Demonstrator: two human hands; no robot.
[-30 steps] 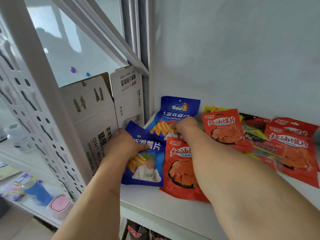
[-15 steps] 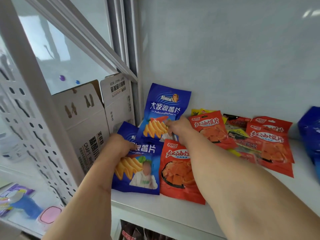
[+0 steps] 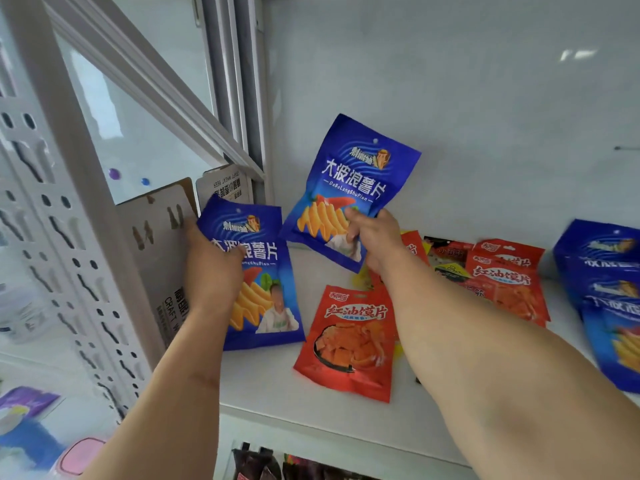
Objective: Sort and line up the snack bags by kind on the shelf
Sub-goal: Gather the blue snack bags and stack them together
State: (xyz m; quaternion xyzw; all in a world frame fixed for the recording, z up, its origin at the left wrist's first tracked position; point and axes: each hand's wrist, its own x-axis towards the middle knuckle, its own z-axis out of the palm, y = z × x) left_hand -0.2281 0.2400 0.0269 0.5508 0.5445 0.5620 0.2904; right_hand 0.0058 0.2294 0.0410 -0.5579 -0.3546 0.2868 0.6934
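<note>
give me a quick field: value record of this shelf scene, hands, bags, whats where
left hand: left hand grips a blue chip bag at the shelf's left end
right hand: right hand holds a second blue chip bag raised above the shelf
front centre: one red snack bag lying flat
back right: overlapping red bags with yellow and dark packets among them
far right: stack of blue chip bags
left of shelf: cardboard box
sorting: unfinished, kinds mixed
</note>
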